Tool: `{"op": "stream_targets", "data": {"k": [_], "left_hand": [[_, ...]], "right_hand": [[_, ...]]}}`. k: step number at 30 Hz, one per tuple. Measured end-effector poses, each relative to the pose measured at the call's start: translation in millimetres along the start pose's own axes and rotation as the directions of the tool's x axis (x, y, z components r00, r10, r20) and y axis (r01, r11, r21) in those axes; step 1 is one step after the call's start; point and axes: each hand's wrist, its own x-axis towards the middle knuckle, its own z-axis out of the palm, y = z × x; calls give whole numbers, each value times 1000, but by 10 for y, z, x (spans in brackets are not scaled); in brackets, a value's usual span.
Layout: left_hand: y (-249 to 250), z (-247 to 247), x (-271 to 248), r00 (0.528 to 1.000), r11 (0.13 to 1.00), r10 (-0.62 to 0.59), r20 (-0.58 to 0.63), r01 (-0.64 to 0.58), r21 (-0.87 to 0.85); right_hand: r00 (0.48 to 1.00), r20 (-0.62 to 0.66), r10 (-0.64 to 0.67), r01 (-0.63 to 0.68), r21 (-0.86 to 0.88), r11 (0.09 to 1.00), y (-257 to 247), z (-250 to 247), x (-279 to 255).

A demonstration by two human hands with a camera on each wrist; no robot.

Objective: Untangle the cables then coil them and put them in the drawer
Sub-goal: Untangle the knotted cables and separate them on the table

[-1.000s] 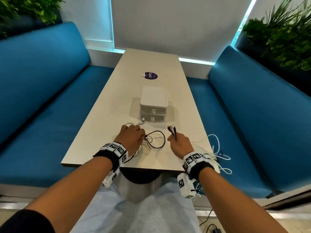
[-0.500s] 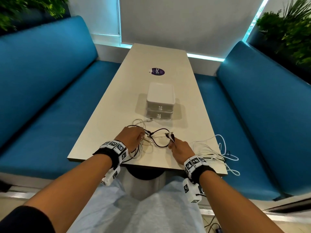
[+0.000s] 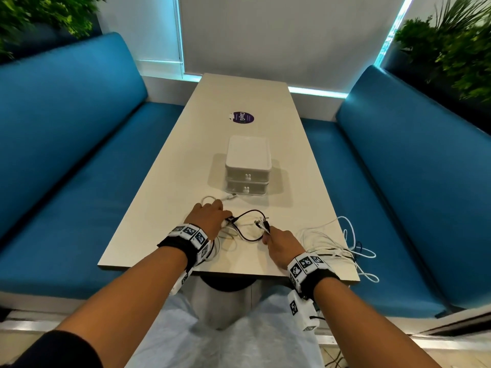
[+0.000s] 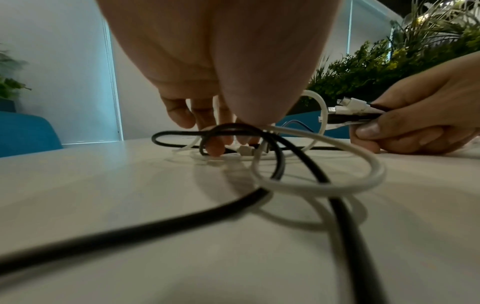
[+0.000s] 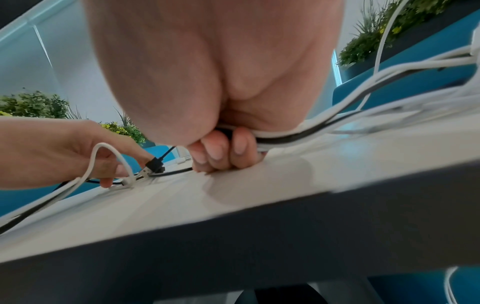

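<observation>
Black and white cables (image 3: 248, 225) lie tangled on the table (image 3: 164, 208) in front of a white two-drawer box (image 3: 248, 166), both drawers closed. My left hand (image 3: 212, 215) is over the tangle. Its thumb and fingers pinch cable loops by a black plug (image 5: 154, 164), and a white cable (image 5: 103, 148) runs over its fingers. My right hand (image 3: 273, 240) grips a bundle of cable ends with the connectors (image 4: 348, 109) sticking out toward the left hand. The long runs of those cables (image 3: 332, 245) trail behind my right wrist and hang off the table's right edge.
A purple round sticker (image 3: 242, 118) lies beyond the box. Blue benches (image 3: 79, 168) flank the table on both sides, with plants behind them. Loose white loops (image 3: 364, 261) dangle over the right bench. My wrists sit near the table's near edge.
My right hand has lowered its connector bundle toward the table and brought it closer to the left hand. The left hand stays on the tangle. The black loop between them has shifted.
</observation>
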Motion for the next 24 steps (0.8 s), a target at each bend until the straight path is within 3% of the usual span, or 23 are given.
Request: {"op": "stream_targets", "data": {"k": [7, 11, 15, 19, 24], "left_hand": [[28, 48, 76, 995, 979, -70, -69, 81, 185], [5, 36, 127, 990, 983, -92, -104, 107, 147], [-42, 8, 164, 984, 988, -41, -173, 65, 138], [-49, -208, 170, 943, 995, -96, -318, 90, -33], [-61, -591, 197, 850, 971, -152, -505, 33, -236]], "right_hand": [[1000, 21, 12, -12, 4, 1000, -21, -31, -16], [999, 27, 31, -30, -5, 1000, -36, -31, -7], [999, 33, 39, -38, -9, 999, -34, -27, 9], [999, 30, 42, -42, -6, 999, -34, -38, 28], [998, 10, 60, -60, 49, 997, -62, -47, 20]]}}
